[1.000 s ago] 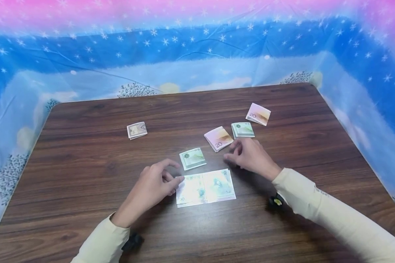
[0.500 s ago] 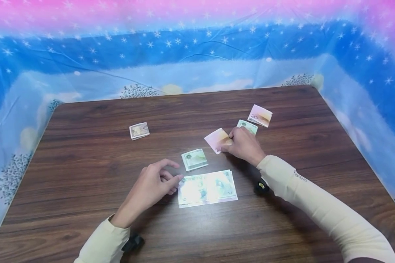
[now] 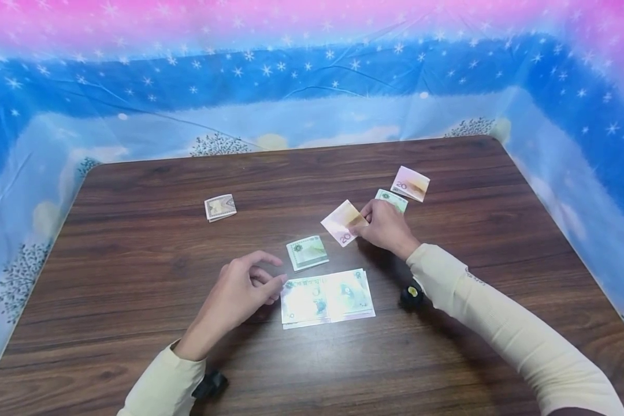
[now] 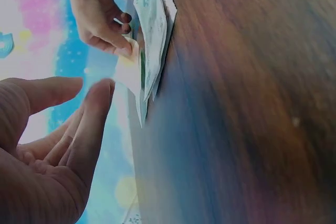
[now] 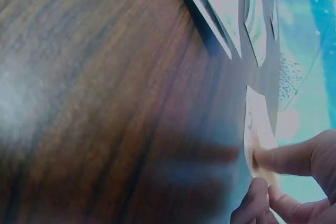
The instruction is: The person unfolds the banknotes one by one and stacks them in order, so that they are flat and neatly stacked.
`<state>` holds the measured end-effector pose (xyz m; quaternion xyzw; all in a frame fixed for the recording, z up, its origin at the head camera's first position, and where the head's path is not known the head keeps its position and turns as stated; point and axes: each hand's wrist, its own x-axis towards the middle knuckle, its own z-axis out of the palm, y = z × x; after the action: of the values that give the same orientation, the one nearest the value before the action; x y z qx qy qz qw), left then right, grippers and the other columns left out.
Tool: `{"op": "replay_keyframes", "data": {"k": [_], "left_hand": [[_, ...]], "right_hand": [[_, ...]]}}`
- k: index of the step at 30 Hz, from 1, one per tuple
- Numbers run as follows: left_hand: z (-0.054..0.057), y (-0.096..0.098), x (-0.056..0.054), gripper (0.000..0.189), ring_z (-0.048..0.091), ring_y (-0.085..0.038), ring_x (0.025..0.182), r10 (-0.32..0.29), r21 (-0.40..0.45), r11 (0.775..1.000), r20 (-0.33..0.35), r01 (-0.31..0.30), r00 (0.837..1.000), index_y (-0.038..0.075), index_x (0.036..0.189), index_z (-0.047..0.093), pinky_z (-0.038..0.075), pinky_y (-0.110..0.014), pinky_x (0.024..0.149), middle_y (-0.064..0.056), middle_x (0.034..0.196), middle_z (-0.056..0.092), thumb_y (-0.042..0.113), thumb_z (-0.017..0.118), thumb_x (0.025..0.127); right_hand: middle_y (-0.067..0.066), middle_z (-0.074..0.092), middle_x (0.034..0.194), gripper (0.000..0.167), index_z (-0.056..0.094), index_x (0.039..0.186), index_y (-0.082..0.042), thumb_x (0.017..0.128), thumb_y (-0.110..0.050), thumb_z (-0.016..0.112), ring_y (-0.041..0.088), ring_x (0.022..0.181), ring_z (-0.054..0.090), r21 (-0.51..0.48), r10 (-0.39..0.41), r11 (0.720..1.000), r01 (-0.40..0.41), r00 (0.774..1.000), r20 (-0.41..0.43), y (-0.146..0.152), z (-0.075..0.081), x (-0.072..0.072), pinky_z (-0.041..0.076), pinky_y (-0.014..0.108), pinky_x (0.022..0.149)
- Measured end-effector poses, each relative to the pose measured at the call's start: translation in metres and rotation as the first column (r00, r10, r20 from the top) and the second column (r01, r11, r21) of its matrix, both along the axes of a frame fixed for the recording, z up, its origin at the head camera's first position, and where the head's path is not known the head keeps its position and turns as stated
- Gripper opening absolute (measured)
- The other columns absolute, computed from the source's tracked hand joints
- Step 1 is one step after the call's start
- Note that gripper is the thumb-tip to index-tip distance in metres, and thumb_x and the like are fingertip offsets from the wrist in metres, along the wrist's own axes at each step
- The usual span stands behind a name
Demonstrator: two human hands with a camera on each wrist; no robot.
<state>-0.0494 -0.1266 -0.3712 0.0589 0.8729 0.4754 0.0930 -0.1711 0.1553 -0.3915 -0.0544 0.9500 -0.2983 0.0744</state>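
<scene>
My right hand [image 3: 387, 228] pinches a folded pinkish 20 banknote [image 3: 339, 223] at its right edge. In the right wrist view the thumb lies on the face of that banknote [image 5: 255, 121], with fingers at its edge. My left hand [image 3: 236, 297] is held with relaxed, partly bent fingers and nothing between them. Its thumb tip is right at the upper left corner of two or so unfolded banknotes [image 3: 345, 294], stacked and bright with glare. A folded green banknote [image 3: 308, 252] lies just behind that stack.
Partly hidden by the right hand is another folded green banknote [image 3: 392, 199]. Beyond it lies a second folded 20 banknote [image 3: 411, 184]. A folded brownish banknote [image 3: 221, 207] sits at the back left of the wooden table [image 3: 135, 260]. A snowflake-patterned cloth [image 3: 301, 75] stands behind.
My right hand has moved left and slightly back onto the nearer folded 20 banknote and now pinches it; the banknote is slightly turned. My left hand has stayed nearly still.
</scene>
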Motion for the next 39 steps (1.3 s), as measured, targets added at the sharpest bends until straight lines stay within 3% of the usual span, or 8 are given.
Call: {"op": "replay_keyframes", "data": {"k": [5,8,13,21,25,29,32,39], "left_hand": [[0.001,0.0,-0.002,0.028,0.075,-0.02,0.08,0.06,0.131,0.989,0.021,-0.063,0.998,-0.002,0.119,0.067,0.061,-0.027,0.066,-0.014,0.099,0.076,0.008,0.073,0.094],[0.002,0.005,-0.005,0.028,0.074,-0.029,0.092,0.101,0.3,0.946,0.076,-0.119,0.992,-0.008,0.122,0.065,0.062,-0.028,0.078,-0.024,0.111,0.072,-0.003,0.066,0.095],[0.003,0.017,-0.008,0.034,0.071,-0.032,0.105,0.154,0.5,0.832,0.206,-0.24,0.966,-0.011,0.129,0.061,0.059,-0.029,0.088,-0.031,0.123,0.065,-0.009,0.063,0.094],[-0.002,0.038,-0.012,0.043,0.07,-0.028,0.107,0.12,0.591,0.731,0.38,-0.341,0.917,-0.01,0.139,0.051,0.058,-0.03,0.09,-0.03,0.129,0.062,-0.002,0.062,0.098],[-0.004,0.044,-0.011,0.036,0.07,-0.02,0.099,0.162,0.607,0.681,0.418,-0.408,0.894,-0.016,0.132,0.053,0.059,-0.029,0.087,-0.033,0.124,0.063,-0.006,0.059,0.098],[-0.002,0.045,-0.009,0.032,0.072,-0.019,0.094,0.214,0.585,0.696,0.385,-0.416,0.898,-0.018,0.127,0.057,0.06,-0.027,0.082,-0.034,0.118,0.065,-0.008,0.059,0.096],[0.001,0.046,-0.008,0.032,0.072,-0.021,0.096,0.207,0.589,0.707,0.356,-0.391,0.911,-0.017,0.127,0.057,0.06,-0.028,0.083,-0.033,0.118,0.065,-0.007,0.06,0.097],[0.002,0.047,-0.005,0.036,0.07,-0.023,0.103,0.118,0.598,0.746,0.314,-0.293,0.942,-0.009,0.133,0.057,0.059,-0.033,0.089,-0.027,0.125,0.066,0.005,0.061,0.1]], "right_hand": [[0.009,0.065,0.083,0.016,0.064,0.097,-0.001,0.093,-0.015,0.071,0.019,0.07,0.059,-0.069,-0.011,0.998,0.012,1.0,0.006,0.006,0.009,0.002,0.046,0.029,0.06],[0.012,0.066,0.082,0.014,0.062,0.098,0.003,0.094,-0.008,0.068,0.016,0.064,0.063,-0.226,-0.014,0.974,0.022,0.999,0.037,0.008,0.02,0.006,0.056,0.029,0.059],[0.015,0.067,0.083,0.013,0.058,0.1,0.009,0.094,0.002,0.067,0.018,0.063,0.069,-0.517,0.013,0.853,0.076,0.986,0.167,0.003,0.037,0.023,0.063,0.043,0.072],[0.01,0.07,0.08,0.014,0.059,0.1,0.008,0.092,0.004,0.069,0.02,0.065,0.07,-0.681,0.131,0.717,0.146,0.932,0.338,-0.021,0.036,0.059,0.063,0.043,0.074],[0.011,0.071,0.08,0.015,0.059,0.099,0.006,0.091,0.004,0.071,0.021,0.065,0.071,-0.692,0.152,0.713,0.111,0.939,0.307,-0.028,0.031,0.07,0.064,0.042,0.071],[0.012,0.072,0.09,0.024,0.062,0.104,0.004,0.086,0.001,0.078,0.022,0.077,0.072,-0.584,0.13,0.809,-0.063,0.989,0.073,-0.031,0.028,0.078,0.063,0.037,0.074],[0.011,0.073,0.101,0.035,0.066,0.112,0.001,0.084,-0.011,0.084,0.021,0.087,0.071,-0.438,0.133,0.885,-0.154,0.988,-0.079,-0.034,0.027,0.084,0.061,0.033,0.079],[0.013,0.069,0.122,0.054,0.064,0.13,-0.002,0.088,-0.03,0.081,0.023,0.101,0.072,-0.511,0.222,0.843,-0.167,0.974,0.048,-0.042,0.027,0.095,0.061,0.033,0.085]]}}
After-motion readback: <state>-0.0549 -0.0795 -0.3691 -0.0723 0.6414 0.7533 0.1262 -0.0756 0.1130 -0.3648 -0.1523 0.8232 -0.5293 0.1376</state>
